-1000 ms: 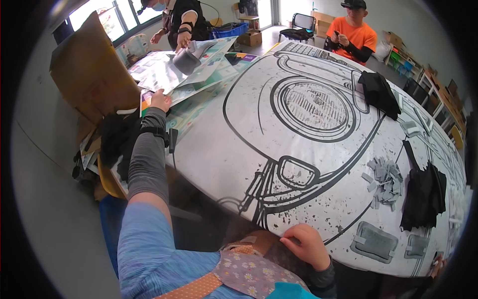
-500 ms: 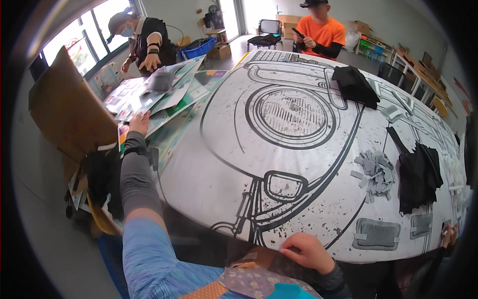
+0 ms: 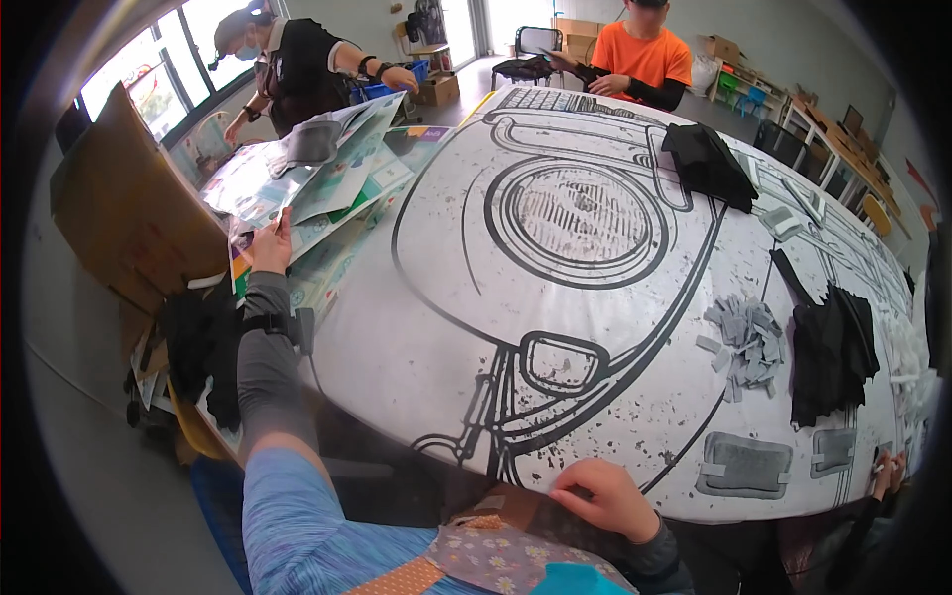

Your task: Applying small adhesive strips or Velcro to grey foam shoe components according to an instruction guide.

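At the left, my left hand (image 3: 270, 245) is closed on the near edge of a printed sheet (image 3: 243, 188) atop a fanned stack of large colourful sheets. A grey padded piece (image 3: 311, 142) lies on that stack, near its far side. My right hand (image 3: 610, 499) rests at the near edge of the table, its fingers curled; nothing shows in them. Under it spreads a white table cover (image 3: 377, 367) with a black line drawing. Grey padded rectangles (image 3: 746, 465) with light tabs lie to the right of my right hand.
A pile of grey strips (image 3: 744, 342) and black cloth (image 3: 835, 352) lie on the right side, with more black cloth (image 3: 709, 164) farther back. A large cardboard piece (image 3: 129, 198) stands at left. Co-workers are beyond the stack, across the table and at the right edge.
The co-worker beyond the stack has swung one arm out to the right, over the sheets' far corner. The person in orange has parted their hands. My own hands have barely moved.
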Demonstrator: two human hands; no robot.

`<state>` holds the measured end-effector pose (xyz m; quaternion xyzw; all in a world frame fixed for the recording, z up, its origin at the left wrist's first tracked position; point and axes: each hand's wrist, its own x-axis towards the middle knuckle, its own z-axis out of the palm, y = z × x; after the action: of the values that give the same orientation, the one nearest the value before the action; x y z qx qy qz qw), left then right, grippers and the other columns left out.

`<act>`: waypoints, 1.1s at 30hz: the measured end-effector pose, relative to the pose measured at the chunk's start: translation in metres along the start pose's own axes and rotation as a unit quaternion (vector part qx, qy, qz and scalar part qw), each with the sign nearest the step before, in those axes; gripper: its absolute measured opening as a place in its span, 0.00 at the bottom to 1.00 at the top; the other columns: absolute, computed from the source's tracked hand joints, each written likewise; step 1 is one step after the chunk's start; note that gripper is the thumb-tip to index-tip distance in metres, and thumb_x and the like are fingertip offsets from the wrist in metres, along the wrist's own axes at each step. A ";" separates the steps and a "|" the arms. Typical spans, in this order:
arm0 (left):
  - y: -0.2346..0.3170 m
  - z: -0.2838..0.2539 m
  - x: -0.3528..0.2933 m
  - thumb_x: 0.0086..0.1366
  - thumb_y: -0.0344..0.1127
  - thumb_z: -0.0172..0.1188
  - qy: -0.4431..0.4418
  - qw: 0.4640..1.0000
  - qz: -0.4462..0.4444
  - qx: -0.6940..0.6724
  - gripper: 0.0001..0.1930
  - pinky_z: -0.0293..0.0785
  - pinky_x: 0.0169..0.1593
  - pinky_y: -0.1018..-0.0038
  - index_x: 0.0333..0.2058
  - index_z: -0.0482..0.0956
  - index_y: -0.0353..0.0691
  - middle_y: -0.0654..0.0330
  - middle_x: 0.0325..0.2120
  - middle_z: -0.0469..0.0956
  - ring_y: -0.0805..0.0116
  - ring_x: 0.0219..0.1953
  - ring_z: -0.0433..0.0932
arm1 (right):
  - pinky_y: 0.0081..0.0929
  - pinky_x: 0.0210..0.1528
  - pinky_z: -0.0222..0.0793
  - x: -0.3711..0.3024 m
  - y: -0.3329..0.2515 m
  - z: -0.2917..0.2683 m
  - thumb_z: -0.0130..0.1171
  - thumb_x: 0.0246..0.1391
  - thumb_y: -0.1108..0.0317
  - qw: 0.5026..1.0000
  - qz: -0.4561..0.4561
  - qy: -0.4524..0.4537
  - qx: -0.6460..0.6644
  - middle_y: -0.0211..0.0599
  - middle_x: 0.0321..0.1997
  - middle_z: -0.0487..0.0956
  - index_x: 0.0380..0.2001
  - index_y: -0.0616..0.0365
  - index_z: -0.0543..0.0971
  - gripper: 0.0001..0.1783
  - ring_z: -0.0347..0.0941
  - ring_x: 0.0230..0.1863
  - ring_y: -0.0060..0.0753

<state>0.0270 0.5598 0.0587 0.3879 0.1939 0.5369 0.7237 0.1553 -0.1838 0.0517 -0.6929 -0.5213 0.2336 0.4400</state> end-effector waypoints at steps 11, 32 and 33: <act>0.012 0.093 -0.196 0.68 0.19 0.50 -0.071 0.981 -0.172 -0.062 0.17 0.83 0.43 0.83 0.55 0.67 0.30 0.48 0.49 0.75 0.68 0.46 0.80 | 0.34 0.37 0.71 -0.003 0.000 0.002 0.67 0.51 0.69 1.000 -0.019 0.002 -0.019 0.36 0.30 0.79 0.30 0.57 0.80 0.06 0.75 0.34 0.43; -0.052 0.155 -0.369 0.69 0.25 0.52 -0.185 0.885 -0.389 0.176 0.32 0.75 0.23 0.88 0.69 0.54 0.41 0.55 0.46 0.78 0.77 0.28 0.78 | 0.37 0.33 0.67 -0.025 0.000 -0.006 0.66 0.46 0.72 0.984 -0.135 0.095 0.067 0.36 0.26 0.77 0.25 0.57 0.77 0.06 0.73 0.30 0.43; -0.049 0.150 -0.361 0.69 0.25 0.52 -0.185 0.882 -0.395 0.176 0.32 0.75 0.23 0.88 0.69 0.54 0.41 0.55 0.46 0.78 0.77 0.28 0.78 | 0.37 0.33 0.67 -0.029 0.000 -0.009 0.66 0.46 0.72 0.985 -0.130 0.096 0.068 0.36 0.26 0.77 0.25 0.57 0.77 0.06 0.73 0.30 0.43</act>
<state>0.0363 0.1663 0.0652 0.4929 0.2849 0.0821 0.8180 0.1520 -0.2142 0.0526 -0.6069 -0.5450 0.1419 0.5607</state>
